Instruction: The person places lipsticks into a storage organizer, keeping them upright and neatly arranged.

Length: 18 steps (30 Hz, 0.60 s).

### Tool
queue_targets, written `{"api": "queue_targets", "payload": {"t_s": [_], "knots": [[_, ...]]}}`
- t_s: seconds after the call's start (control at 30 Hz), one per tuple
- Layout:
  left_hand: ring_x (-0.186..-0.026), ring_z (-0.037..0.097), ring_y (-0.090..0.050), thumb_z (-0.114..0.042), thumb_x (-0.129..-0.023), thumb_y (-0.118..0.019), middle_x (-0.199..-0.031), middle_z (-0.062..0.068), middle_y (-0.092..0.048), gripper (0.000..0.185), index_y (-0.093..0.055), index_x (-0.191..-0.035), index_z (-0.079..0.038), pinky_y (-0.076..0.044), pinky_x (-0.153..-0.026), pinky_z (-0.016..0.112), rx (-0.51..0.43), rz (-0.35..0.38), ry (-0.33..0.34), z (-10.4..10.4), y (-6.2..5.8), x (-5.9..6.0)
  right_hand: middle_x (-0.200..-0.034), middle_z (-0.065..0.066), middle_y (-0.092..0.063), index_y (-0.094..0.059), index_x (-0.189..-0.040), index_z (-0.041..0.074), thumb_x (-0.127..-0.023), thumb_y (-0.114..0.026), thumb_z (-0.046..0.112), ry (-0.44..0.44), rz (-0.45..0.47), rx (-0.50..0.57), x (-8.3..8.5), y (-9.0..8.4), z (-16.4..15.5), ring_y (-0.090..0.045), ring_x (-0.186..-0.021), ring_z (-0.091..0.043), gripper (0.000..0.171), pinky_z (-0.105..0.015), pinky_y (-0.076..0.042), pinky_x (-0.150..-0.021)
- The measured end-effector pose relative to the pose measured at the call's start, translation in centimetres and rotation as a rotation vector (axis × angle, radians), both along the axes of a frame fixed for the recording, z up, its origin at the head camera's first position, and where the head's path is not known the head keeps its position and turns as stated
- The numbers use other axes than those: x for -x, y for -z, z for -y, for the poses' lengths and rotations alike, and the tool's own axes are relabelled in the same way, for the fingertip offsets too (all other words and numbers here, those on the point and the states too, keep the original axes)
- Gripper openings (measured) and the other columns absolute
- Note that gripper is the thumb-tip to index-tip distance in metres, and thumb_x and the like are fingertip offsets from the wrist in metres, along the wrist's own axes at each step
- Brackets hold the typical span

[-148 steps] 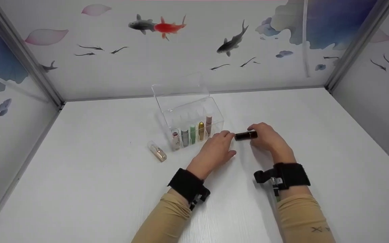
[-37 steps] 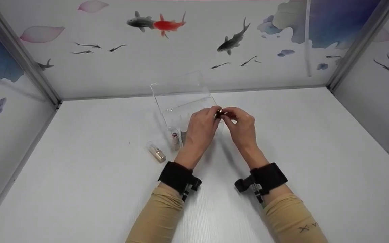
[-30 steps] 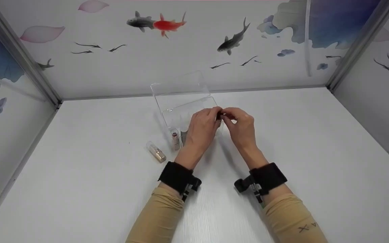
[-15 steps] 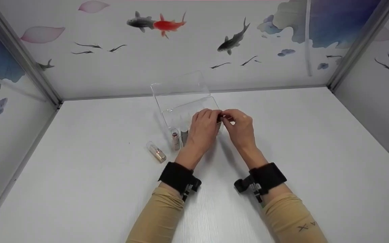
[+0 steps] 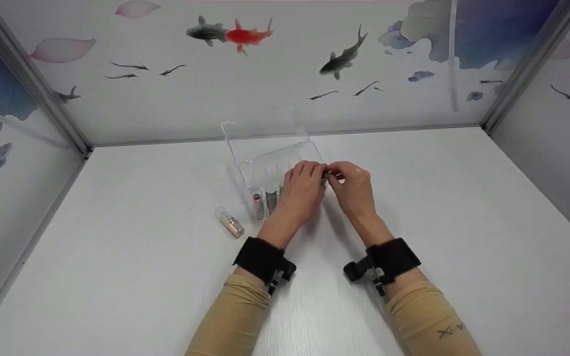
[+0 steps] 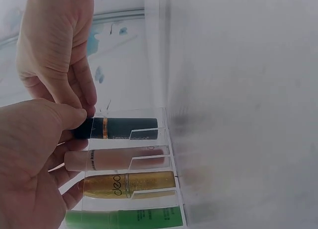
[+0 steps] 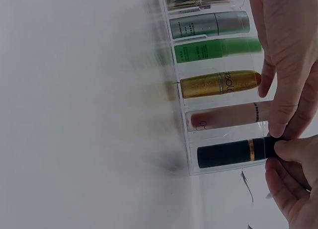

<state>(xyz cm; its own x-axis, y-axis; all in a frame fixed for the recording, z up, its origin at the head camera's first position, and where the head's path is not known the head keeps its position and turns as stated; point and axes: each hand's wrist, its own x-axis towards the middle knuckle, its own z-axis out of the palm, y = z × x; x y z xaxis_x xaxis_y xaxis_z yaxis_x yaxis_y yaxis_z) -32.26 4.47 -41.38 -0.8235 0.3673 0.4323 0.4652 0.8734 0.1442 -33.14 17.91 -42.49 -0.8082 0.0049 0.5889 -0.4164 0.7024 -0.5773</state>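
Observation:
A black lipstick with a copper band stands in the end slot of a clear organizer box. In the head view only a sliver of it shows between the fingers. My left hand and right hand both pinch its cap end from opposite sides. Beside it in the row stand a pink lipstick, a gold lipstick, a green lipstick and a grey lipstick.
The box's clear lid stands open at the back. A clear-capped lipstick lies loose on the white table, left of the box. Patterned walls close in the back and both sides.
Both hands have sunk a little toward the box with the black lipstick, which now sits in the end slot. Several seconds ago it was held over the table, right of the box.

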Motion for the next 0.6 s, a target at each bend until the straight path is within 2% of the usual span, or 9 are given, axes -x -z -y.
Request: {"api": "queue_targets", "payload": {"t_s": [0.2,0.43,0.6], "knots": [[-0.127,0.021,-0.051,-0.023,-0.102,-0.057,-0.13,0.003,-0.058,0.03,-0.059,-0.13,-0.012,-0.048,-0.105,0.042,0.019,0.026,-0.003,-0.13,-0.02,-0.01,-0.096,-0.017,-0.076,-0.074,-0.099,-0.002,-0.088,-0.071,-0.002,0.005,0.019,-0.011,0.04,0.0,-0.05,-0.074,-0.086,-0.029,0.011,-0.04,-0.061,-0.079],[-0.132,0.021,-0.048,-0.024,-0.105,-0.052,-0.136,0.003,-0.055,0.033,-0.055,-0.136,-0.013,-0.046,-0.108,0.041,0.068,0.081,-0.01,-0.2,-0.1,0.0,-0.096,-0.016,-0.076,-0.073,-0.099,-0.001,-0.09,-0.07,-0.001,0.007,0.025,-0.031,0.1,0.04,-0.07,-0.074,-0.086,-0.029,0.01,-0.039,-0.061,-0.078],[-0.134,0.022,-0.046,-0.024,-0.106,-0.049,-0.139,0.004,-0.052,0.036,-0.052,-0.139,-0.012,-0.046,-0.108,0.041,0.069,0.109,0.003,-0.12,-0.15,-0.03,-0.096,-0.016,-0.076,-0.073,-0.098,-0.001,-0.09,-0.07,0.0,0.005,0.024,-0.039,0.24,0.14,-0.14,-0.074,-0.086,-0.029,0.009,-0.039,-0.061,-0.077]]}}
